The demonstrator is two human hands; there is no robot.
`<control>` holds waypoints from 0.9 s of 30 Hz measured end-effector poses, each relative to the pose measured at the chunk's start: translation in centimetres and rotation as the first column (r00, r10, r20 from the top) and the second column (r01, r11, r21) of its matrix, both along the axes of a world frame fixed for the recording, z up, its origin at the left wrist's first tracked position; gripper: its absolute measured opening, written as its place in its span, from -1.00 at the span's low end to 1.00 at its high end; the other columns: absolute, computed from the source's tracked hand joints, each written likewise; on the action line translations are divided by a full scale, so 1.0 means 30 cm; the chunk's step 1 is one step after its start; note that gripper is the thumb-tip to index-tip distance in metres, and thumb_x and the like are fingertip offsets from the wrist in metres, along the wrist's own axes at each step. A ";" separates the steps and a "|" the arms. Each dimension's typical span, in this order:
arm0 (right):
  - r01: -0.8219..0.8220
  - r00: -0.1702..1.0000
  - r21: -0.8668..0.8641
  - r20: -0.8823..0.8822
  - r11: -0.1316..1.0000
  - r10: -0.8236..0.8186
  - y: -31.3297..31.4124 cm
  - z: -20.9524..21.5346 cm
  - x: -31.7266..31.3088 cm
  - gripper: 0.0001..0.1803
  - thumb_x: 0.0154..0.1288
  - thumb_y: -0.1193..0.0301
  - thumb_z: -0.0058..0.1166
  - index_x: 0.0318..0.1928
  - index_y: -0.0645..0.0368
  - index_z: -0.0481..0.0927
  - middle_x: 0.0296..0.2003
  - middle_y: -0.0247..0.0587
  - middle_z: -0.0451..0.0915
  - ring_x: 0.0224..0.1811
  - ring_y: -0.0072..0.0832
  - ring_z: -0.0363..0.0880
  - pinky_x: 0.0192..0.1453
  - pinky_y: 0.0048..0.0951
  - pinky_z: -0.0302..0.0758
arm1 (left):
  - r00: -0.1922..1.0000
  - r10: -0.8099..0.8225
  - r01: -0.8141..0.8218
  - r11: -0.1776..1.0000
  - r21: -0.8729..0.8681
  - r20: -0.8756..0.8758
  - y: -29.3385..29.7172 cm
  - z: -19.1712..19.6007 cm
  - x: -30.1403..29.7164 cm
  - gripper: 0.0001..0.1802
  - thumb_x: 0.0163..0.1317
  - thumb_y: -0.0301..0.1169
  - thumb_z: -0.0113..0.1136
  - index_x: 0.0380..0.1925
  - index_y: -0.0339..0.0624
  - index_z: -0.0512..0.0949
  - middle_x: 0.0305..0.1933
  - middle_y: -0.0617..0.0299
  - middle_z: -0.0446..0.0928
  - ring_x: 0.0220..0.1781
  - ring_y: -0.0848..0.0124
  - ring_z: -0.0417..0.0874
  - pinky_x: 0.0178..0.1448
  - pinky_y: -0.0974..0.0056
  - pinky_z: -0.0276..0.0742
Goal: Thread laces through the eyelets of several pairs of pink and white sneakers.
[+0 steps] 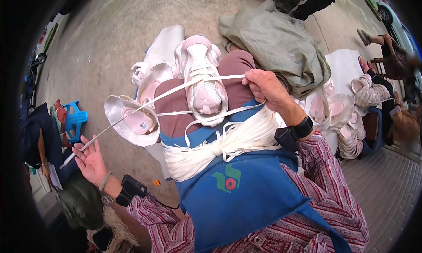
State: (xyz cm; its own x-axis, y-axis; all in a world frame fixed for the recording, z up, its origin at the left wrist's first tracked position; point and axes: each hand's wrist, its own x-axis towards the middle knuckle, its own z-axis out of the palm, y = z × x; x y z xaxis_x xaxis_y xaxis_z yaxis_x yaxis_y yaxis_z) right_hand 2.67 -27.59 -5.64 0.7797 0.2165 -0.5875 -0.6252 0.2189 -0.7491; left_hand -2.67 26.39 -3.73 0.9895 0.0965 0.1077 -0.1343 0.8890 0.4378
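Observation:
A pink and white sneaker (205, 77) rests between my knees, toe toward me, its white lace threaded through the eyelets. My right hand (267, 87) pinches one length of the shoelace (176, 88), just right of the shoe. Out to the left, my left hand (93, 161) is palm up with the lace's other stretch caught at its fingers, and the lace tip sticks out beyond them. Between the hands the lace runs nearly straight across the shoe. A loose lace loop hangs below the toe. In my lap, on the blue apron (246, 200), lies a tied bundle of white laces (220, 148).
More pink-lined shoes (140, 121) lie left of my knees, others (336, 105) on the right. A grey-green sack (274, 46) is spread beyond my right knee. A blue stool (75, 121) stands at left. Other people sit at right and left; a dark green bundle (80, 202) lies lower left.

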 end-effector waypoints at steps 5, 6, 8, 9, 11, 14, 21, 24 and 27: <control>0.056 0.998 -0.194 0.048 0.979 -0.047 -0.067 -0.036 0.018 -0.77 0.40 0.28 -0.03 -0.33 0.17 0.53 -0.66 -0.61 0.23 -0.68 -0.80 0.08 -0.64 -0.66 0.03 | 0.955 0.273 -0.250 0.952 0.175 -0.121 0.031 0.008 -0.019 -0.57 0.41 -0.27 -0.07 0.12 -0.37 0.32 0.03 0.05 0.44 0.00 0.23 0.44 0.31 0.01 0.24; 0.080 0.996 -0.281 0.066 0.956 -0.064 -0.062 -0.040 0.025 -0.76 0.35 0.28 0.01 -0.33 0.21 0.55 -0.66 -0.56 0.27 -0.66 -0.76 0.18 -0.61 -0.64 0.12 | 0.997 0.074 -0.073 0.966 0.250 0.005 0.030 0.005 -0.006 -0.59 0.42 -0.30 -0.05 0.13 -0.38 0.33 -0.01 0.06 0.44 -0.15 0.32 0.44 0.16 0.15 0.38; 0.056 0.983 -0.446 0.180 0.893 0.028 -0.083 -0.099 0.043 -0.75 0.32 0.29 0.02 -0.30 0.24 0.56 -0.62 -0.44 0.37 -0.59 -0.62 0.30 -0.51 -0.55 0.26 | 0.933 0.329 -0.192 0.794 0.577 -0.144 -0.158 0.006 0.043 -0.63 0.42 -0.40 -0.04 0.16 -0.35 0.33 -0.12 0.17 0.50 -0.41 0.56 0.35 -0.21 0.38 0.38; 0.071 0.952 -0.608 0.278 0.791 0.129 -0.102 -0.123 0.047 -0.74 0.30 0.29 0.03 -0.28 0.27 0.58 -0.58 -0.32 0.46 -0.53 -0.49 0.43 -0.42 -0.47 0.39 | 0.950 0.265 -0.105 0.768 0.631 -0.165 -0.258 -0.011 0.077 -0.63 0.43 -0.43 -0.04 0.17 -0.34 0.33 -0.15 0.20 0.53 -0.48 0.61 0.33 -0.28 0.44 0.38; 0.234 0.849 -0.766 0.461 0.599 0.259 -0.108 -0.147 0.052 -0.76 0.28 0.32 0.03 -0.26 0.27 0.58 -0.50 -0.20 0.51 -0.43 -0.34 0.49 -0.31 -0.39 0.44 | 0.963 0.186 0.039 0.620 0.784 -0.195 -0.480 -0.004 0.115 -0.65 0.42 -0.44 -0.04 0.14 -0.36 0.36 -0.17 0.19 0.56 -0.57 0.70 0.25 -0.43 0.52 0.31; 0.445 0.677 -0.772 0.622 0.454 0.394 -0.058 -0.077 0.049 -0.81 0.26 0.38 0.05 -0.24 0.26 0.59 -0.37 -0.06 0.57 -0.30 -0.14 0.55 -0.18 -0.29 0.48 | 0.962 0.109 0.154 0.537 0.830 -0.249 -0.708 0.048 0.147 -0.64 0.40 -0.45 -0.03 0.14 -0.37 0.36 -0.16 0.16 0.60 -0.58 0.73 0.28 -0.45 0.55 0.30; 0.180 0.579 -0.709 0.637 0.682 0.509 0.094 0.048 0.005 -0.87 0.22 0.45 0.08 -0.27 0.25 0.60 -0.36 -0.07 0.55 -0.29 -0.14 0.55 -0.18 -0.27 0.49 | 0.894 -0.094 0.430 0.454 0.780 -0.438 -0.802 -0.019 0.179 -0.71 0.40 -0.38 0.01 0.03 -0.31 0.46 -0.20 0.25 0.59 -0.53 0.69 0.38 -0.38 0.55 0.38; 0.122 0.488 -0.771 0.595 0.625 0.639 0.081 0.023 -0.006 -0.87 0.22 0.42 0.10 -0.30 0.22 0.62 -0.40 -0.09 0.52 -0.29 -0.15 0.55 -0.18 -0.25 0.49 | 0.868 -0.155 0.487 0.455 0.746 -0.472 -0.805 -0.025 0.166 -0.76 0.39 -0.33 0.06 -0.10 -0.26 0.53 -0.32 0.35 0.52 -0.52 0.71 0.36 -0.40 0.57 0.32; 0.116 0.409 -0.833 0.537 0.542 0.738 0.052 -0.002 -0.028 -0.87 0.20 0.46 0.14 -0.25 0.23 0.61 -0.36 -0.13 0.49 -0.31 -0.22 0.53 -0.23 -0.31 0.48 | 0.821 -0.106 0.564 0.291 0.773 -0.560 -0.805 -0.033 0.146 -0.78 0.37 -0.27 0.11 -0.24 -0.21 0.55 -0.42 0.48 0.42 -0.49 0.74 0.27 -0.41 0.59 0.24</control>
State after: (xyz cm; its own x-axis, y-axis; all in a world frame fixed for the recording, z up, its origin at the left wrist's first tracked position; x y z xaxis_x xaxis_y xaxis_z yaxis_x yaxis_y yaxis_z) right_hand 1.83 -26.04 -5.70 0.8759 0.4557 0.1584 0.4475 -0.6446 -0.6199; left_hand 1.72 2.25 -4.72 0.8760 -0.1793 -0.4477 0.4269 -0.1435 0.8928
